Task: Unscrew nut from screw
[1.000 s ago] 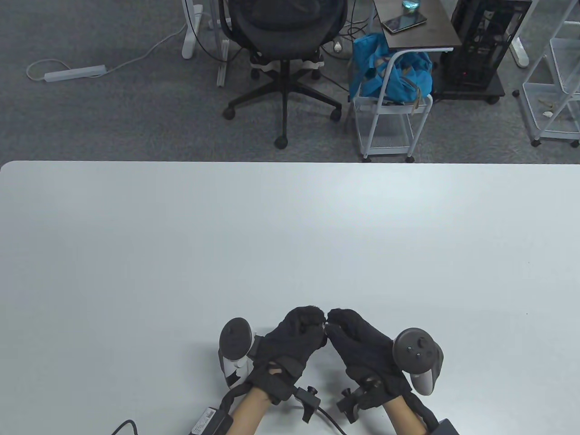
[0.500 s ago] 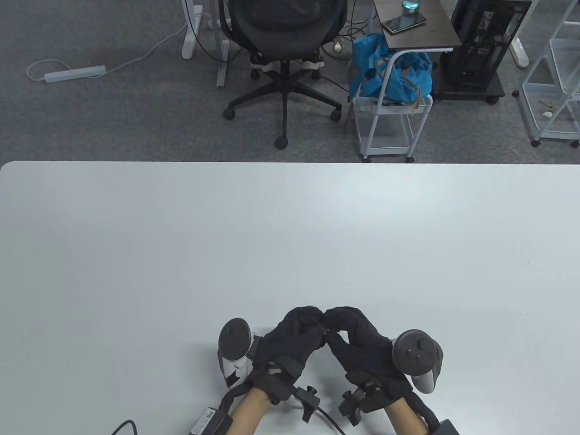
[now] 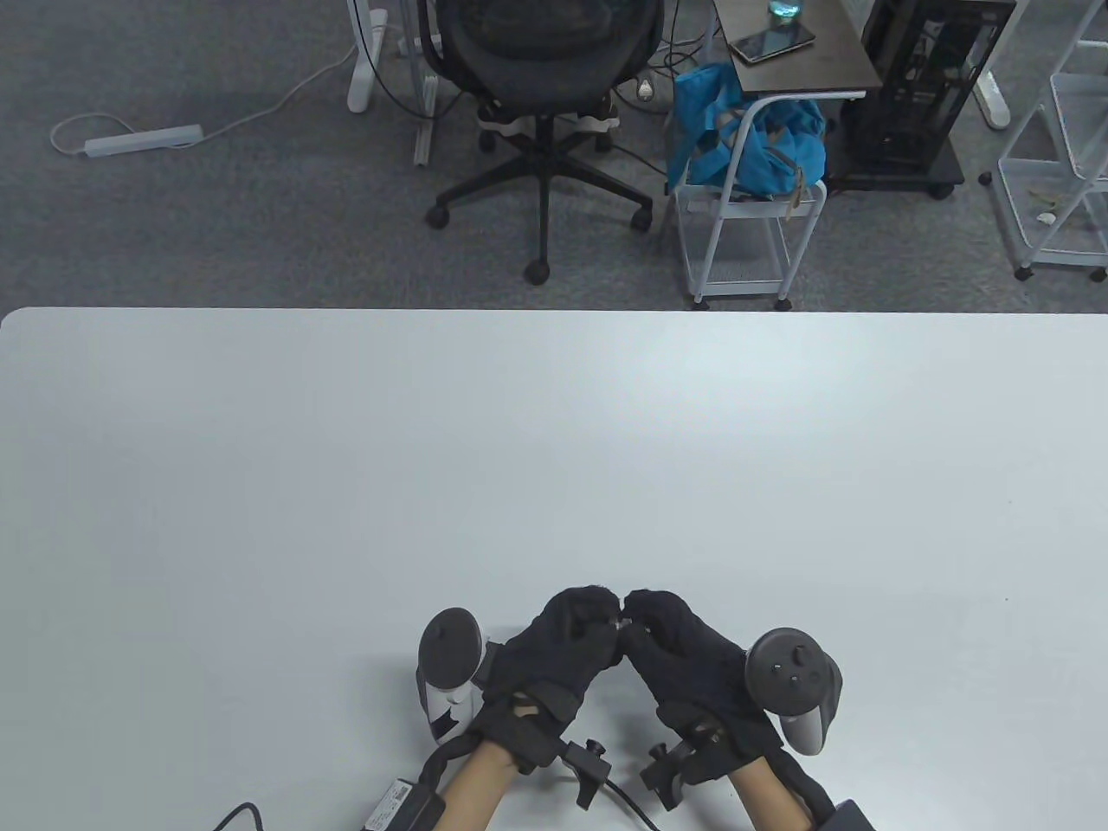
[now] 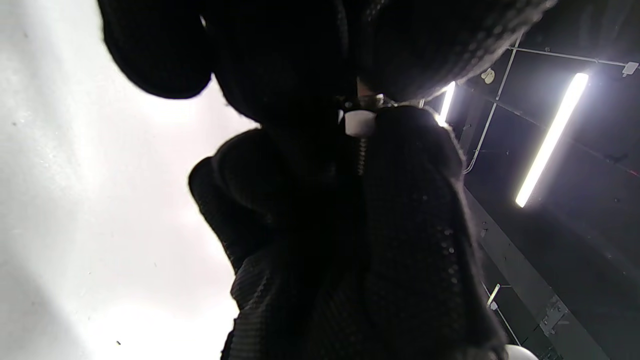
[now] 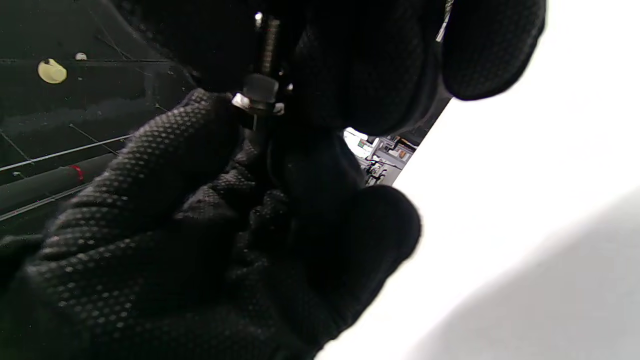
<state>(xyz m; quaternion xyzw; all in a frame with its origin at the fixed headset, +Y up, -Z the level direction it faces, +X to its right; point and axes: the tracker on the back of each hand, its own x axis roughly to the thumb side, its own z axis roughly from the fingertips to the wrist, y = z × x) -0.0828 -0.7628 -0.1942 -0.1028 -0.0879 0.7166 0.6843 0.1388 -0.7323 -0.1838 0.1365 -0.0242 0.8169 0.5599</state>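
I keep the screw pinched in my left hand and the nut in my right hand, fingertips meeting above the desk, so one braces while the other twists.

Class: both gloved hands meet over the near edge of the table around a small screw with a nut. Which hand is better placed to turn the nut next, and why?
Probably the right hand: in its wrist view its fingertips pinch the nut, with the screw running up into the left hand, which seems to steady it.
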